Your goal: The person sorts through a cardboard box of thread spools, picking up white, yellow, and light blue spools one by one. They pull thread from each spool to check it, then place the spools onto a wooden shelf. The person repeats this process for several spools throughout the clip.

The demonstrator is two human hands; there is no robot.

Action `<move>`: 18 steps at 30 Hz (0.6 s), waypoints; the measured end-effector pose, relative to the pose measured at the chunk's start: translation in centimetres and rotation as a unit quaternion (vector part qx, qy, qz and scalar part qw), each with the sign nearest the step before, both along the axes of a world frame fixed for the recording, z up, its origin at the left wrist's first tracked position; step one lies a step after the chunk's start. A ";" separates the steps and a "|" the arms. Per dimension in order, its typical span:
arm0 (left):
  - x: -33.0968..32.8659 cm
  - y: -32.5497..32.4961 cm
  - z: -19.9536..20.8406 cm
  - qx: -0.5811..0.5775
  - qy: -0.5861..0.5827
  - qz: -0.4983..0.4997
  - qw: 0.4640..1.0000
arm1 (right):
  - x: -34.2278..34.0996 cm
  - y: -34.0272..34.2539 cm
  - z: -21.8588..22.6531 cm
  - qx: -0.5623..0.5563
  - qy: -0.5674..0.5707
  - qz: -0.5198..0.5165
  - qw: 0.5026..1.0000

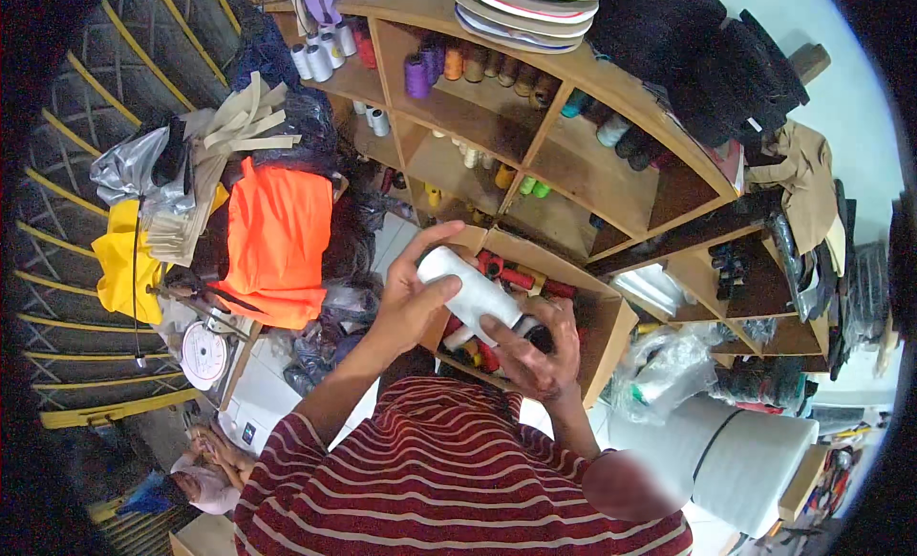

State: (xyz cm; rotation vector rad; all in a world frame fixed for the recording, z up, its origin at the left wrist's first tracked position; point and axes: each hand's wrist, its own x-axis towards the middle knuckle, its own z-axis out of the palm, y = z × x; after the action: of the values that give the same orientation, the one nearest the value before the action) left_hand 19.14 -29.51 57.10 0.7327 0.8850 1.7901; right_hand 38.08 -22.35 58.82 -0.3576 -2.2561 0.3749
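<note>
A large white thread spool [465,287] is held tilted in front of my chest, above an open cardboard box [602,351]. My left hand [417,293] is closed round its upper left end, thumb across the side. My right hand [542,353] grips its lower right end with the fingers bent. A dark part shows between the right fingers; I cannot tell whether it is the spool's base or a separate piece. Inside the box lie red thread spools [506,269] and others in mixed colours, partly hidden by my hands.
Ahead stands a wooden shelf [458,107] with purple spools [417,75], white spools [317,61] and several others. Orange fabric [277,241] hangs at left. A large white wrapped roll [755,460] and clear plastic bags [664,370] lie right. Another person [205,470] is at lower left.
</note>
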 end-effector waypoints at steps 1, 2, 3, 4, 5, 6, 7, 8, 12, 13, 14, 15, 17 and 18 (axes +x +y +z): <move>0.3 0.2 -0.1 0.006 -0.048 -0.009 0.999 | 0.0 0.0 -0.2 0.020 0.002 -0.001 1.000; 0.5 0.3 -0.3 0.011 -0.096 -0.018 0.995 | -0.1 0.1 -0.6 0.039 0.004 -0.001 0.999; 0.7 0.3 -0.4 -0.008 -0.099 -0.007 0.995 | 0.0 0.3 -1.4 0.047 0.009 0.004 0.999; 0.9 0.2 -0.6 -0.029 -0.116 0.007 0.993 | 0.1 0.1 -1.9 0.035 -0.004 0.009 0.999; 1.1 0.2 -0.8 -0.049 -0.132 0.022 0.990 | 0.2 0.0 -2.3 0.024 -0.018 0.013 0.999; 1.3 0.2 -0.9 -0.070 -0.149 0.036 0.986 | 0.2 -0.1 -2.7 0.013 -0.032 0.017 0.999; 1.8 0.2 -0.3 -0.089 -0.187 0.052 0.977 | 0.0 0.1 -3.0 0.040 -0.018 0.038 0.998; 1.7 0.2 -0.4 -0.096 -0.204 0.055 0.973 | 0.0 0.1 -2.9 0.029 -0.025 0.052 0.998; 0.4 0.4 -1.2 -0.106 -0.241 0.068 0.962 | -0.8 -0.7 -2.6 -0.042 -0.023 0.127 0.991; -0.6 0.4 -1.8 -0.060 -0.278 0.028 0.958 | -1.7 -1.5 -1.5 -0.092 -0.006 0.135 0.987; -1.4 0.3 -2.1 -0.014 -0.313 -0.012 0.950 | -2.1 -1.6 -1.2 -0.156 0.017 0.153 0.976; -2.0 0.1 -2.2 0.012 -0.340 -0.046 0.939 | -2.5 -1.7 -0.9 -0.219 0.043 0.170 0.960; -2.8 0.0 -2.0 0.063 -0.394 -0.122 0.909 | -2.5 -2.3 -1.5 -0.334 0.030 0.119 0.935; -2.9 0.1 -1.7 0.066 -0.379 -0.107 0.917 | -2.6 -2.5 -1.8 -0.390 0.024 0.093 0.916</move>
State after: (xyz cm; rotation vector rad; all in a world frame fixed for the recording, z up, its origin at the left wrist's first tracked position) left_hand 16.29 -29.39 55.41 0.1547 0.1559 1.7324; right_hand 35.49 -24.87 57.07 -0.5243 -2.0064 1.3778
